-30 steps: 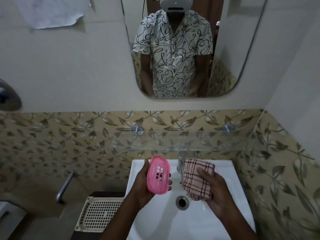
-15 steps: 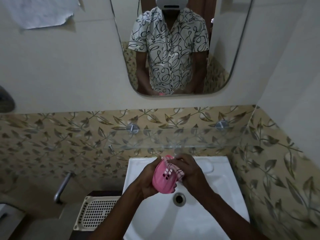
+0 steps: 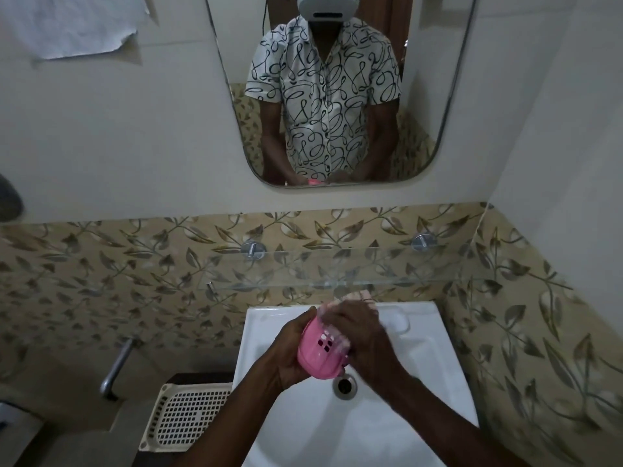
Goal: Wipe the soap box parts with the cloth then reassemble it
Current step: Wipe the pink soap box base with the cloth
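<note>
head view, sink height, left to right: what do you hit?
Metal pipe → cream perforated tray → left hand → pink soap box part it grips → right hand holding the cloth → leaf-patterned side wall. Drain left out: it sits under the hands.

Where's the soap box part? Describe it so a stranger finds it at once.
Start at the white sink under the mirror. Above its drain, the left hand holds the soap box part. It is bright pink, oval, with small square holes, unlike the checked cloth beside it.
</note>
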The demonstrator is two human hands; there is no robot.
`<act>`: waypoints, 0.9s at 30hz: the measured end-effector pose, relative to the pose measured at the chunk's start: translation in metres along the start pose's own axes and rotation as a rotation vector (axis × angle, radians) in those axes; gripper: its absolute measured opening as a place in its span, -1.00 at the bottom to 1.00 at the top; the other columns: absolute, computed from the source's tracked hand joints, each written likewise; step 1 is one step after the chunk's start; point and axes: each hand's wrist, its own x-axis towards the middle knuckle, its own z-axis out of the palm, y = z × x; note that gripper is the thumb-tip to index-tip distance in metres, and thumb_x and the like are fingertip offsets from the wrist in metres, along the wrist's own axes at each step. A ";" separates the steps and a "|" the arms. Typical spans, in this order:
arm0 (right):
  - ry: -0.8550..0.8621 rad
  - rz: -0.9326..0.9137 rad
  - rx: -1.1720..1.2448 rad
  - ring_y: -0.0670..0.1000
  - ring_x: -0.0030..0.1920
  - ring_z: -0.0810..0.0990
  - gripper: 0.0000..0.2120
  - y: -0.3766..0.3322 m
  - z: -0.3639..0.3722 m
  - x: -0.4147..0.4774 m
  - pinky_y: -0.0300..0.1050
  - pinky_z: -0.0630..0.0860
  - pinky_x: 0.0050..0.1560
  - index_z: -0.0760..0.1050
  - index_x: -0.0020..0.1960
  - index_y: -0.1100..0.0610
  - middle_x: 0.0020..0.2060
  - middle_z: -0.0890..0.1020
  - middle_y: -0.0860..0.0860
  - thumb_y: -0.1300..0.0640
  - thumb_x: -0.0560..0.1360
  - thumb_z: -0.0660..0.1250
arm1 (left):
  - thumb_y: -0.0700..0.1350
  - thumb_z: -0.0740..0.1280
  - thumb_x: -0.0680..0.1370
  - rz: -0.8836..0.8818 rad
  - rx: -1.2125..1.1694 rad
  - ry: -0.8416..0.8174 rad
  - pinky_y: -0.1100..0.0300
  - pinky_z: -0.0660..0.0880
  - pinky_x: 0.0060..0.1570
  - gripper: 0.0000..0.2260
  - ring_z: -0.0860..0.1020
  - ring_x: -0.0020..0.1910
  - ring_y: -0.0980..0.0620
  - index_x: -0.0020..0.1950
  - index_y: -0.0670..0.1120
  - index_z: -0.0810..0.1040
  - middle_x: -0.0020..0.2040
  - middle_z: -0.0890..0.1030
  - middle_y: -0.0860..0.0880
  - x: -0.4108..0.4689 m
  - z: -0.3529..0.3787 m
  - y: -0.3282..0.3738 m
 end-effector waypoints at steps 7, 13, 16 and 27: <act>0.112 0.348 -0.019 0.08 -0.02 0.54 -0.65 -0.017 0.008 0.005 -0.04 0.56 -0.14 0.61 0.14 0.12 -0.08 0.56 0.05 0.36 0.40 0.39 | 0.09 0.18 0.62 0.240 0.159 0.142 -0.06 0.64 -0.08 -0.63 0.67 -0.05 -0.19 0.09 -0.10 0.69 0.05 0.69 -0.23 0.003 -0.003 -0.017; 0.123 0.503 0.058 0.02 -0.09 0.57 -0.79 -0.019 0.011 0.004 -0.25 0.50 -0.19 0.62 0.02 0.13 -0.11 0.55 0.03 0.35 0.44 0.38 | 0.02 0.14 0.66 0.447 0.238 0.243 0.14 0.65 -0.20 -0.71 0.72 -0.07 -0.06 0.12 -0.02 0.63 -0.04 0.74 -0.10 0.002 -0.005 -0.025; 0.129 0.576 0.103 0.05 -0.17 0.61 -0.83 -0.017 0.014 0.001 -0.30 0.48 -0.25 0.62 -0.05 0.15 -0.19 0.55 0.00 0.36 0.44 0.36 | 0.01 0.10 0.67 0.459 0.278 0.280 0.22 0.64 -0.27 -0.71 0.73 -0.14 0.00 0.09 -0.03 0.60 -0.13 0.76 -0.03 0.001 -0.006 -0.028; 0.026 -0.046 0.040 0.08 0.01 0.56 -0.63 -0.011 0.002 -0.016 -0.02 0.50 0.02 0.66 0.08 0.21 -0.04 0.67 0.14 0.43 0.31 0.41 | 0.17 0.09 0.63 0.209 0.008 0.144 -0.01 0.64 -0.19 -0.54 0.71 -0.11 -0.16 0.20 -0.17 0.52 -0.07 0.73 -0.21 -0.006 -0.004 0.007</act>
